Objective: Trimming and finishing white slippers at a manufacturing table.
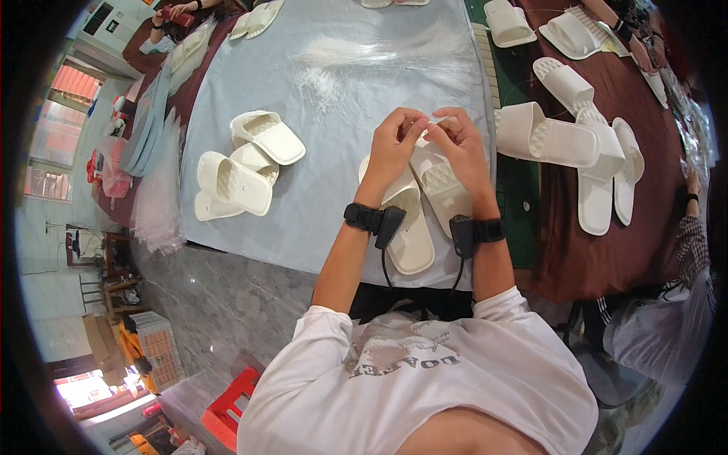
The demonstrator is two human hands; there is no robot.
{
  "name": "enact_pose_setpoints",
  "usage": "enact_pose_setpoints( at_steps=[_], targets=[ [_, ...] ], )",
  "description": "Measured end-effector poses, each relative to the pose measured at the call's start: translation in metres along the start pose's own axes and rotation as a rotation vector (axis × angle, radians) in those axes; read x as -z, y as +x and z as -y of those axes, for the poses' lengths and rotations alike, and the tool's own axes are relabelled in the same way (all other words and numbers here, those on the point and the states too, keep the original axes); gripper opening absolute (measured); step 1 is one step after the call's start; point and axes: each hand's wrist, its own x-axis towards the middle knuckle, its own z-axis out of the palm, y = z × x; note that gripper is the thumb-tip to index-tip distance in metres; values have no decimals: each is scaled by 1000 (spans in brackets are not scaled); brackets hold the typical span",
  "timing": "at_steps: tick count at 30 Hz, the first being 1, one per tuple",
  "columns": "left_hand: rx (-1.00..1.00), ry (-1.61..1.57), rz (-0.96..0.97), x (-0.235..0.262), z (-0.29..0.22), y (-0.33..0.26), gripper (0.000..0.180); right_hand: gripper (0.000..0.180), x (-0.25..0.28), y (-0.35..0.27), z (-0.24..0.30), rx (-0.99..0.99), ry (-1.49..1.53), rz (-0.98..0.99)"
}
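Observation:
My left hand [396, 148] and my right hand [464, 148] meet over the table, thumbs and fingertips pinched together. Whatever small thing they hold between the fingertips is too hidden to make out. Beneath my wrists lies a pair of cream-white slide slippers, toes away from each other: the left slipper [413, 241] is nearer me, the right slipper [446, 186] lies partly under my right hand. Both forearms wear black straps with a small box and a cord. To the left rest more cream slippers, one upper slipper [279, 140] and one lower slipper [239, 184], overlapping others.
A heap of clear plastic bags [379, 57] lies at the far side of the blue-grey tablecloth [318, 205]. At right, a brown-covered table [599, 262] holds several crossed slippers [561, 140]. Other people's hands work at the upper edges. A red stool [230, 406] stands on the floor.

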Motion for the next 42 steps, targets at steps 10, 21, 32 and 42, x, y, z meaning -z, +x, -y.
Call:
enact_pose_setpoints(
  at_steps=[10,21,32,42],
  targets=[
    [-202,101,13,-1,4,1,10,14,-5,1,-12,114,82,-105],
    [-35,-326,63,2,9,1,32,15,-3,-4,-13,43,143,-112],
    [-103,-443,127,-5,13,5,27,16,5,-8,1,-29,-14,-95],
    [-71,-532,63,-4,7,1,26,16,1,-10,4,-33,-101,-106]
  ],
)
